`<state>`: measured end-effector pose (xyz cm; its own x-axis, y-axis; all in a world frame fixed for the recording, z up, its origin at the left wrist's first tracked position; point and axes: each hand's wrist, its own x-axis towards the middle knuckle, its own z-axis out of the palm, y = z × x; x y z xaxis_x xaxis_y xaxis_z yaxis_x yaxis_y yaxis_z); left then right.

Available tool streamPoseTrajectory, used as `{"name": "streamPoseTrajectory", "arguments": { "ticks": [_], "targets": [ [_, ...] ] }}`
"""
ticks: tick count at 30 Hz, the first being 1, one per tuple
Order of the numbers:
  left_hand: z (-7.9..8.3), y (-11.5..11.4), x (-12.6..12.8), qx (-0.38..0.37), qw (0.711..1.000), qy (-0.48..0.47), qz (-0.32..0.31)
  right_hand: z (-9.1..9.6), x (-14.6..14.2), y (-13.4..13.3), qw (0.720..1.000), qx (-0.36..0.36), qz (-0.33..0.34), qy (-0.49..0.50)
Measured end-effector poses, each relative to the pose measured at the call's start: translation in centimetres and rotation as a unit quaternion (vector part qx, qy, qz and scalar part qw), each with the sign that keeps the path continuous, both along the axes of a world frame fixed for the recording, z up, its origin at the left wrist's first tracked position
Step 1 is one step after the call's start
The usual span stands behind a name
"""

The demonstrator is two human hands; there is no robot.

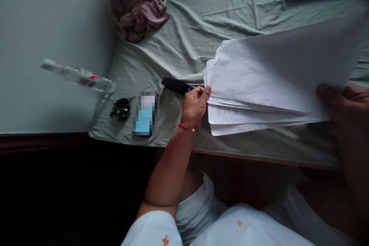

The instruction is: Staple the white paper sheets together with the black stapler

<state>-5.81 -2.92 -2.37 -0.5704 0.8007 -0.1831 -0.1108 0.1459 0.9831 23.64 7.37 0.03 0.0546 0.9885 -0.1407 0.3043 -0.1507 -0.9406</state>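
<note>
A loose stack of white paper sheets [276, 69] is held up over the cloth-covered surface, its edges fanned and uneven. My left hand [197, 102], with a red string bracelet at the wrist, pinches the stack's left edge between thumb and fingers. At the right end, my right hand [343, 102] grips the sheets with its thumb on top; it is dim and slightly blurred. Lines of print show on a lower sheet, while the top one looks blank. Just behind my left hand lies a black elongated object [175, 85], partly covered by the hand.
A phone [145, 113] with its screen lit lies left of my left arm, beside a small dark bunch of items [121, 107]. A clear plastic bottle [82, 78] is by the wall. Crumpled pink cloth [144, 15] sits farther back on the wrinkled green sheet [219, 7].
</note>
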Motion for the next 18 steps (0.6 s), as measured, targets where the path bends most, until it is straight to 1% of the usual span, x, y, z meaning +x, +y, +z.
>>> {"name": "streamPoseTrajectory", "arguments": {
  "ticks": [6, 10, 13, 15, 18],
  "targets": [
    [0.00, -0.11, -0.34, -0.017, 0.999, -0.031, -0.010, 0.04, 0.27, 0.10, 0.999, -0.004, 0.012, 0.034],
    [0.37, -0.02, -0.70, -0.056, 0.998, -0.035, -0.018, 0.14, 0.42, 0.10, 0.998, -0.008, 0.017, 0.063],
    [0.57, 0.01, -0.84, -0.072, 0.996, -0.047, -0.028, 0.19, 0.55, 0.07, 0.998, -0.008, 0.017, 0.062],
    [0.52, 0.06, -0.78, -0.064, 0.995, -0.072, -0.030, 0.31, 0.61, 0.01, 0.998, -0.014, 0.018, 0.057],
    [0.16, 0.28, -0.50, -0.014, 0.994, -0.106, -0.028, 0.61, 0.60, -0.13, 0.998, -0.021, 0.013, 0.054]
  ]
}}
